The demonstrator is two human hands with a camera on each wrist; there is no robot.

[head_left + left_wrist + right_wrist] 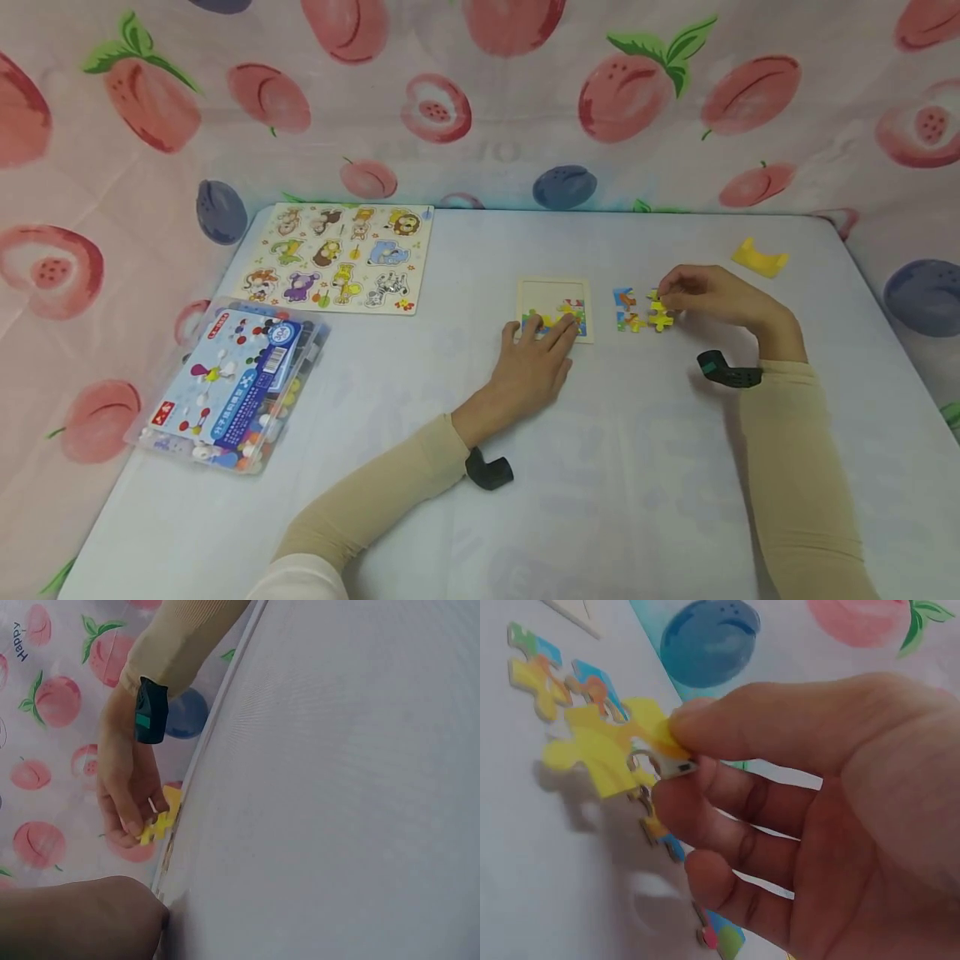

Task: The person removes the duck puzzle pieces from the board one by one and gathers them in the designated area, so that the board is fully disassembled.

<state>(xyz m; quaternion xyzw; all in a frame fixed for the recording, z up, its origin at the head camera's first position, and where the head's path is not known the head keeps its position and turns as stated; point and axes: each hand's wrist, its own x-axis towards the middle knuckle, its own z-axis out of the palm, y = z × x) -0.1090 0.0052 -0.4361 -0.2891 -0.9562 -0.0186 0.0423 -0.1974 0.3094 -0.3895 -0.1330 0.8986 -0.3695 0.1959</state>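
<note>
My left hand [528, 367] lies with spread fingers on a small square puzzle tray [540, 293]; its fingertips touch the colourful pieces fitted along the tray's lower part. To the right of the tray, my right hand [723, 298] pinches a yellow jigsaw piece [600, 746] between thumb and fingertips. In the right wrist view this piece is held over the table, tilted, with a shadow below. Between tray and right hand lie loose jigsaw pieces [626, 310] in blue and orange. The left wrist view has part of my left hand [90, 915] at the bottom.
A yellow crescent-like piece [760, 258] lies at the back right. An animal puzzle board [337, 258] is at the back left, with a clear plastic box [225, 387] of small colourful parts in front of it. A fruit-patterned cloth [495, 100] hangs behind the white table [600, 467].
</note>
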